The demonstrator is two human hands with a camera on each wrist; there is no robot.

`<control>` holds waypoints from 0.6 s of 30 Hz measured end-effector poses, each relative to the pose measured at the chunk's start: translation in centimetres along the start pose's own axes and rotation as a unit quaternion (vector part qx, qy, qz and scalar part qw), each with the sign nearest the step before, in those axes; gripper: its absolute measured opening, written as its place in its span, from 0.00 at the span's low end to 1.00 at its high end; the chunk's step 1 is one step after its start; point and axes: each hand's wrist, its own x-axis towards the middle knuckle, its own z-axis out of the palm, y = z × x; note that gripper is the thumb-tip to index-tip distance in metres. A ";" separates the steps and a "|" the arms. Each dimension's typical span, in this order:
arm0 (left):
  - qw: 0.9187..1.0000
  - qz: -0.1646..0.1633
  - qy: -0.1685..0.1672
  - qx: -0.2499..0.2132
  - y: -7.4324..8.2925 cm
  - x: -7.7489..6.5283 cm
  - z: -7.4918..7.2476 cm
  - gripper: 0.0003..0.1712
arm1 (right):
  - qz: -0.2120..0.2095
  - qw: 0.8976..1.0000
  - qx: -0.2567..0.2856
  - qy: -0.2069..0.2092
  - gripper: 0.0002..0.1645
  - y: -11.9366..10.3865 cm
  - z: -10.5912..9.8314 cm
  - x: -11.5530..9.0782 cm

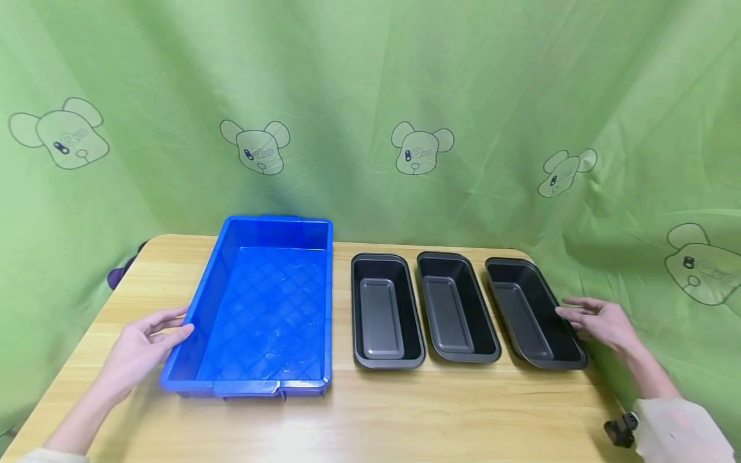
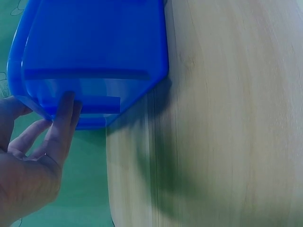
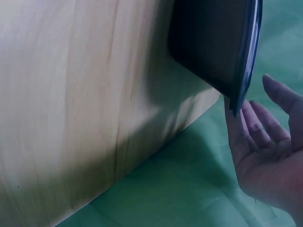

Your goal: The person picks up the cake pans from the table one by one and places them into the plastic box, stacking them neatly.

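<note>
At the left of the head view a large blue plastic tray (image 1: 272, 308) lies on the table. My left hand (image 1: 136, 350) pinches its left rim, the thumb over the edge and the fingers against the outer wall (image 2: 94, 87), as the left wrist view shows. Three dark loaf pans stand in a row to the tray's right: a left one (image 1: 382, 321), a middle one (image 1: 448, 315) and a right one (image 1: 529, 321). My right hand (image 1: 602, 325) is at the right pan's outer side. In the right wrist view its fingers (image 3: 234, 127) touch the rim, while the thumb stands apart.
A light wooden table (image 1: 440, 411) carries everything. Green cloth (image 1: 359, 77) printed with mouse heads hangs behind and at both sides. Something purple (image 1: 118, 276) shows past the table's left edge. A small black device (image 1: 621, 429) sits by my right sleeve.
</note>
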 end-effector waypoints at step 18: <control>1.000 0.020 0.000 0.013 0.0 0.0 0.0 0.37 | 0.045 0.997 0.011 -0.062 0.51 0.5 -0.1 2.5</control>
